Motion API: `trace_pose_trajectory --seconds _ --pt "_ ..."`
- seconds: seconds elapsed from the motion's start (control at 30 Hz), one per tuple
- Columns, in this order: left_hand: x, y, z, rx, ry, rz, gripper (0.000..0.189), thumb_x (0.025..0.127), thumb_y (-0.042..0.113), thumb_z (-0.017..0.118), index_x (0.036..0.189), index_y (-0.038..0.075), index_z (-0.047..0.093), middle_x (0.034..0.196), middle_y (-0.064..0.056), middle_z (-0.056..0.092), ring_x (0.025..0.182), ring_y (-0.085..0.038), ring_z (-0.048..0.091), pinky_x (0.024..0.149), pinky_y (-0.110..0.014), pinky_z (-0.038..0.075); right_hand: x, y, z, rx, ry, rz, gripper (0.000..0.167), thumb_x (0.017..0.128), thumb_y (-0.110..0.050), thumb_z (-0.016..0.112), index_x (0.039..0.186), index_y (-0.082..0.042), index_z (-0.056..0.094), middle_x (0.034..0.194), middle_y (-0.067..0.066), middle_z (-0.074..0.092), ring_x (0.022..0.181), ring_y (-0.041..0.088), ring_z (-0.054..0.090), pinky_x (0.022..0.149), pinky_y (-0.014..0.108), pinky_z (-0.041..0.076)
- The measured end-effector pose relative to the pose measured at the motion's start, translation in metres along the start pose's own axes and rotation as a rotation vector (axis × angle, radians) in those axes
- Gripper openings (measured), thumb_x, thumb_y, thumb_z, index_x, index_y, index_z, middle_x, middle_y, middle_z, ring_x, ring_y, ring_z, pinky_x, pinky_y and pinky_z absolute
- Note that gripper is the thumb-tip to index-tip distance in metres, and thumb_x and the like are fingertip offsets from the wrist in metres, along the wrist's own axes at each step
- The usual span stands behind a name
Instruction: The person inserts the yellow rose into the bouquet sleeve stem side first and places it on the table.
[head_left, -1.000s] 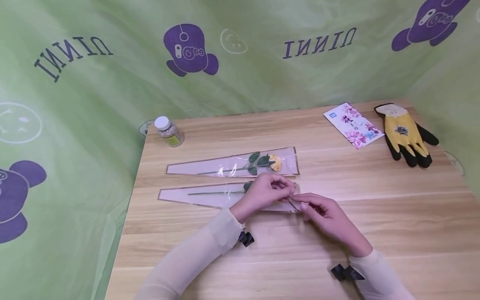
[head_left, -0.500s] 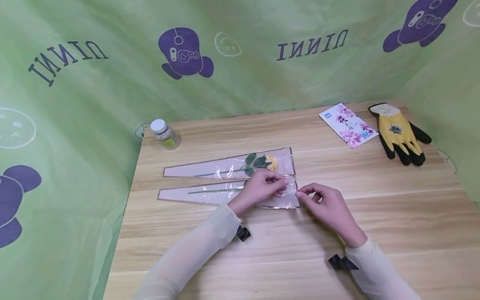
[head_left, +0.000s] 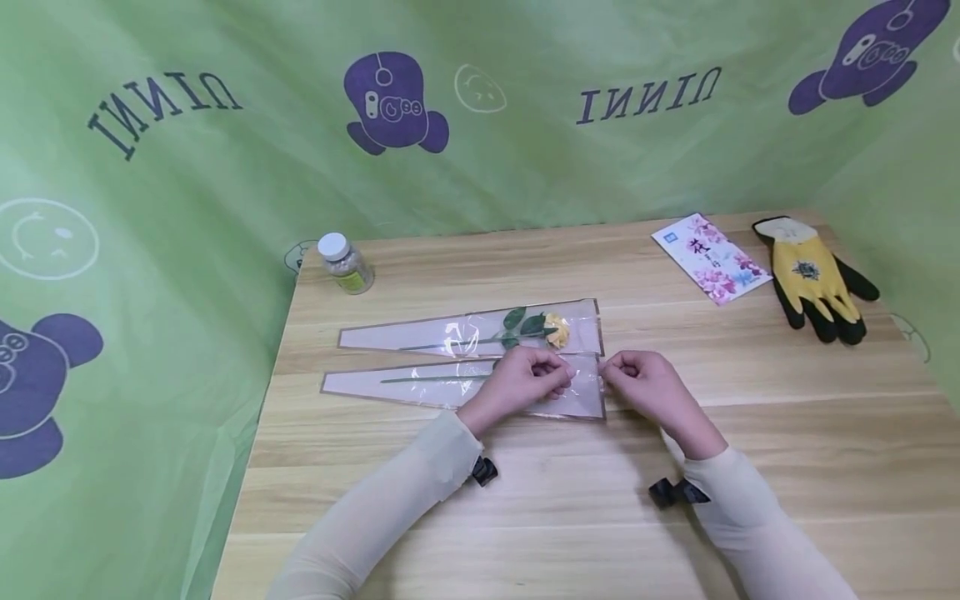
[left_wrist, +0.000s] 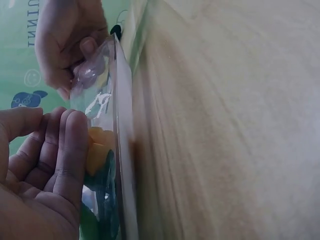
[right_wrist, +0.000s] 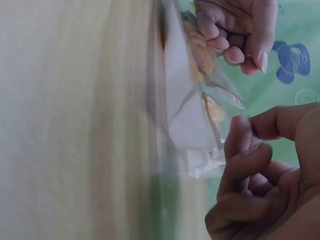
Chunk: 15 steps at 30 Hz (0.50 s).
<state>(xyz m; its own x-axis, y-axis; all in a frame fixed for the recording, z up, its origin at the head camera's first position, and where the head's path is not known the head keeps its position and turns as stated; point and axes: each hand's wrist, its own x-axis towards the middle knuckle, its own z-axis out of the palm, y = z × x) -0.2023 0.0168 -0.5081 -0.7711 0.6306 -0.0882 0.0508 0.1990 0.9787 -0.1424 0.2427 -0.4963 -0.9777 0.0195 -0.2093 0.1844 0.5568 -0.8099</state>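
Observation:
Two clear tapered flower sleeves lie side by side on the table. The far sleeve (head_left: 581, 315) holds a yellow rose (head_left: 557, 331) with green leaves. Inside the near sleeve (head_left: 585, 396) a green stem (head_left: 435, 378) runs along the film; its yellow bloom (left_wrist: 98, 145) shows in the left wrist view. My left hand (head_left: 521, 382) is over the near sleeve's bloom end, its loosely bent fingers at the film and hiding the bloom from above. At the wide right edge of that sleeve, my right hand (head_left: 656, 392) pinches the clear film between thumb and index finger.
A white-capped bottle (head_left: 347, 265) stands at the back left of the table (head_left: 787, 467). Toward the back right lie a floral-printed packet (head_left: 711, 258) and a yellow-and-black work glove (head_left: 813, 279). A green printed curtain (head_left: 525, 183) rises behind the table.
My right hand has come away from the left hand to the sleeve's right edge and moved slightly up along it. A dark reddish piece by the right fingers no longer shows.

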Motion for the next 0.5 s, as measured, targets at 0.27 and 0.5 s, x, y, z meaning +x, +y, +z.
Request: trace_pose_trajectory --seconds 0.27,0.5 --pt "0.0000 -0.0002 0.0046 -0.060 -0.007 -0.015 0.014 0.097 0.013 0.071 0.096 -0.001 0.075 0.082 -0.003 0.072 0.071 -0.018 0.070 0.067 -0.033 0.064 -0.0034 0.0089 0.0004 0.149 -0.028 0.071 0.028 0.100 -0.024 0.064 0.089 0.001 0.069 0.077 0.009 0.068 0.066 0.015 0.054 0.054 0.024 0.046" --pt "-0.0044 0.0014 0.0061 -0.109 0.018 0.021 0.017 0.098 0.014 0.070 0.099 -0.003 0.074 0.083 -0.004 0.073 0.072 -0.017 0.070 0.068 -0.035 0.064 -0.0104 0.0086 -0.0044 -0.005 0.060 -0.016 0.036 0.101 -0.037 0.065 0.100 -0.002 0.069 0.083 0.008 0.069 0.072 0.021 0.059 0.061 0.029 0.051"
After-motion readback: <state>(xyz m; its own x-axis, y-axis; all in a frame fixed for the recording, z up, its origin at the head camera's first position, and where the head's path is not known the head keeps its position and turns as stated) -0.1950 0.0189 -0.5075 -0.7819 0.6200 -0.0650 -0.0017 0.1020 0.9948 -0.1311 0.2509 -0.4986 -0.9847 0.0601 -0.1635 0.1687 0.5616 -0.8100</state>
